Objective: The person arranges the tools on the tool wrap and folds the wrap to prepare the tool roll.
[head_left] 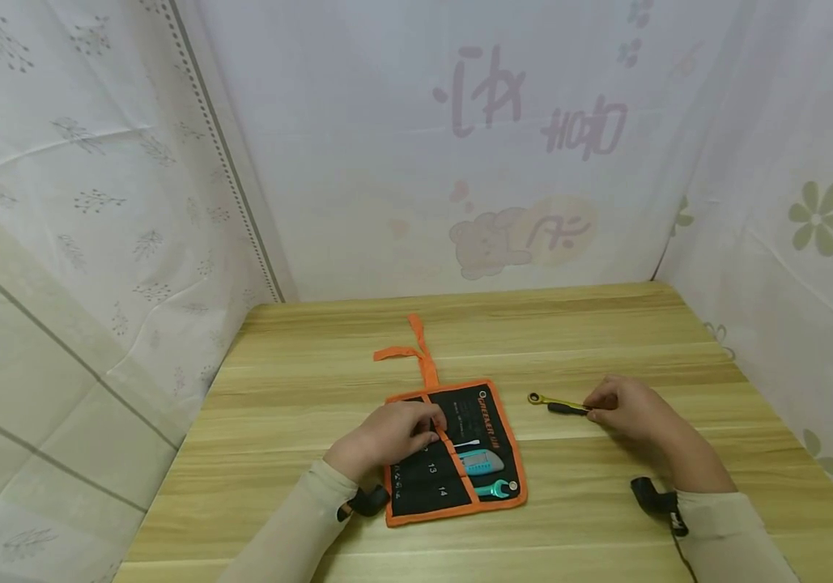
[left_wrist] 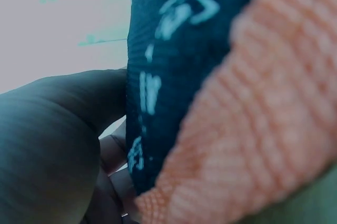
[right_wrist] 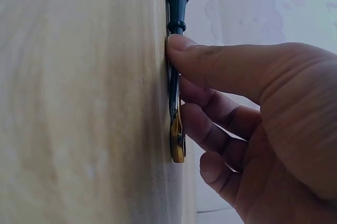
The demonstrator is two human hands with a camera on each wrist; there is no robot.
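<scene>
A black tool pouch (head_left: 416, 486) with orange edging lies unfolded on the table. My left hand (head_left: 397, 433) is over its left half, fingers curled at the orange pocket edge, which it pinches. Close up in the left wrist view, the pouch's black cloth (left_wrist: 168, 77) is blurred beside that hand. To the pouch's right, my right hand (head_left: 627, 409) pinches a black-handled screwdriver (right_wrist: 178, 3) by its shank, between thumb and fingers, low at the tabletop. A yellow ratchet wrench (head_left: 554, 401) lies alongside the screwdriver; its near end is hidden by the fingers.
Out of the pouch's pockets show a teal utility knife (head_left: 482, 462), a green open-ended wrench (head_left: 495, 489) and a slim metal tip (head_left: 467, 443). Orange tie straps (head_left: 425, 360) stretch toward the back of the wooden table (head_left: 299, 340). Printed cloth (head_left: 358, 146) hangs around the table.
</scene>
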